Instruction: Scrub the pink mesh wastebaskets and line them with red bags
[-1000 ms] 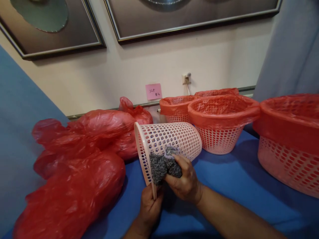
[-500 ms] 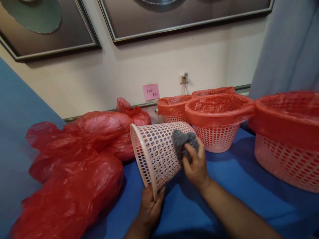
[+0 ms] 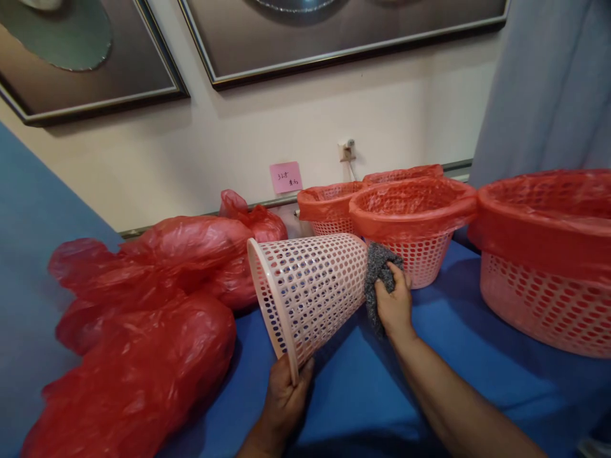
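A pale pink perforated plastic wastebasket (image 3: 312, 286) lies tilted on its side above the blue-covered table (image 3: 363, 388), its open mouth facing left. My left hand (image 3: 287, 391) grips the lower part of its rim, thumb on one side and fingers on the other. In my right hand (image 3: 395, 305) is a grey cloth (image 3: 377, 280), bunched under the fingers and against the basket's base end. The basket's underside is out of sight, behind the cloth and turned away from me.
Filled red plastic bags (image 3: 157, 356) are heaped on the left. Pink baskets with red liners stand along the back and right: a small one (image 3: 329, 207), a middle one (image 3: 415, 254), a large one (image 3: 544, 305). Behind them, the wall has a pink note (image 3: 286, 177) and a socket (image 3: 347, 151).
My right hand has slid the grey cloth rightward, from the basket's side to its base end. The left hand keeps its grip on the rim; the view has shifted slightly.
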Motion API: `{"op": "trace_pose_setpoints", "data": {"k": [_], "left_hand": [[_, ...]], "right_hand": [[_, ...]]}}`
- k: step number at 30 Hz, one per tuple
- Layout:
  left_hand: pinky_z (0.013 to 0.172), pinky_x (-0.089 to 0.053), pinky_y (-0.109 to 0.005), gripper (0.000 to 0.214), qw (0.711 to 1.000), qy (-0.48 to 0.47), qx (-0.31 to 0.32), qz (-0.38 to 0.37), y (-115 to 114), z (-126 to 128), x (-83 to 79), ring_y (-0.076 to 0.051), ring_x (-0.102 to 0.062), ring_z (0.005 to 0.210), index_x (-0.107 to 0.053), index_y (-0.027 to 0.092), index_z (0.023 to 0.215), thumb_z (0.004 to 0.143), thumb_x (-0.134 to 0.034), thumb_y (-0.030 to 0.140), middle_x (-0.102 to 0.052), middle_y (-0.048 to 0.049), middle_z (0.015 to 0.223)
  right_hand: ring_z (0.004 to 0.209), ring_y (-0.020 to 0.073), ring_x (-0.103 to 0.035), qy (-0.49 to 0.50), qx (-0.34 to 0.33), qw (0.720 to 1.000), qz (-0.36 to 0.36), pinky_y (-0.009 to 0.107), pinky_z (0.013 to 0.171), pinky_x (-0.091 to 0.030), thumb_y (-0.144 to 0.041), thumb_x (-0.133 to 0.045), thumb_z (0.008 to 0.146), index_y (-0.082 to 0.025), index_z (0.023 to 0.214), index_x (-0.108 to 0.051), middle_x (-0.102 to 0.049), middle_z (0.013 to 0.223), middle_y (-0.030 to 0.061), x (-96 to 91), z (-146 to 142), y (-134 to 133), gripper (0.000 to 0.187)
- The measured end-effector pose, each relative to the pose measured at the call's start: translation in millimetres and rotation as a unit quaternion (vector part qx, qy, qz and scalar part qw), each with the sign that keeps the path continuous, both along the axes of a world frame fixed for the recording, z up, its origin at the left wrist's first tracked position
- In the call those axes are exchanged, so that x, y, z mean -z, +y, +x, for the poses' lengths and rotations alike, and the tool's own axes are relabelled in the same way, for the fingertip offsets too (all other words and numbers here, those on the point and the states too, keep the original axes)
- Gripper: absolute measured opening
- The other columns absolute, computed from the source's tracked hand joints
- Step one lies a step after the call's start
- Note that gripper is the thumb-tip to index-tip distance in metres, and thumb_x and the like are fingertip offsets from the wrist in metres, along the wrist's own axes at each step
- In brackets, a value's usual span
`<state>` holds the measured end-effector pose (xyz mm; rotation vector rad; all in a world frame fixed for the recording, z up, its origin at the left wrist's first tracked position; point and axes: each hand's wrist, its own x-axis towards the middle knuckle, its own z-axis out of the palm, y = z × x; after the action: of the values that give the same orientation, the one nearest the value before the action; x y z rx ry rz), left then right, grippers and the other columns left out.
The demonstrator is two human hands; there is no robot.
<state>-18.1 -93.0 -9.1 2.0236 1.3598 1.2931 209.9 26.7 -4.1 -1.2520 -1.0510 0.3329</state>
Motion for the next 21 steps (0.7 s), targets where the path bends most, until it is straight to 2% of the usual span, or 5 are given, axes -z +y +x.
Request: {"op": "trace_pose_setpoints", "data": {"k": [4, 9, 15, 18, 21], "left_hand": [[0.106, -0.052, -0.045, 0.034, 1.0, 0.013, -0.008, 0.011, 4, -2, 3.1, -0.029, -0.066, 0.118, -0.072, 0.021, 0.121, 0.096, -0.056, 0.036, -0.072, -0.0096, 0.124], [0.101, -0.055, -0.042, 0.047, 0.999, -0.016, 0.045, 0.024, 1, -6, 6.5, -0.029, -0.068, 0.114, -0.068, 0.022, 0.128, 0.094, -0.055, 0.051, -0.072, -0.0091, 0.122], [0.114, -0.043, -0.045, 0.043, 0.99, 0.137, 0.02, -0.016, 5, -16, -1.3, -0.025, -0.057, 0.129, -0.057, 0.027, 0.141, 0.099, -0.048, 0.033, -0.061, -0.0085, 0.14], [0.115, -0.039, -0.05, 0.04, 0.971, 0.234, 0.041, -0.014, 9, -23, -7.7, -0.027, -0.059, 0.126, -0.064, 0.028, 0.134, 0.096, -0.05, 0.025, -0.066, -0.0085, 0.134], [0.114, -0.04, -0.052, 0.039, 0.969, 0.243, 0.033, -0.032, 3, -23, -19.7, -0.031, -0.06, 0.122, -0.07, 0.028, 0.125, 0.087, -0.064, 0.027, -0.07, -0.0081, 0.128]], "right_hand": [[0.139, 0.0317, -0.04, -0.129, -0.084, 0.979, 0.137, 0.054, 0.113, -0.039, -0.019, -0.051, 0.088, -0.022, 0.129, -0.054, -0.034, 0.149, 0.0152, -0.9, -20, -35, 0.041], [0.131, 0.0277, -0.049, -0.266, -0.233, 0.843, 0.406, 0.047, 0.101, -0.052, -0.013, -0.057, 0.081, -0.031, 0.124, -0.059, -0.03, 0.153, 0.0078, -1.7, -46, -86, 0.047], [0.137, 0.0316, -0.045, -0.123, -0.065, 0.976, 0.169, 0.056, 0.109, -0.044, -0.015, -0.055, 0.086, -0.023, 0.127, -0.057, -0.039, 0.147, 0.0144, -6.4, -23, -41, 0.041], [0.137, 0.0319, -0.044, -0.098, -0.038, 0.981, 0.161, 0.058, 0.111, -0.041, -0.017, -0.056, 0.088, -0.023, 0.127, -0.057, -0.039, 0.146, 0.0149, -16.7, -15, -33, 0.04], [0.138, 0.0333, -0.042, -0.194, -0.108, 0.939, 0.264, 0.057, 0.108, -0.045, -0.015, -0.057, 0.084, -0.025, 0.127, -0.057, -0.031, 0.152, 0.0135, -23.5, -21, -55, 0.045]]}}
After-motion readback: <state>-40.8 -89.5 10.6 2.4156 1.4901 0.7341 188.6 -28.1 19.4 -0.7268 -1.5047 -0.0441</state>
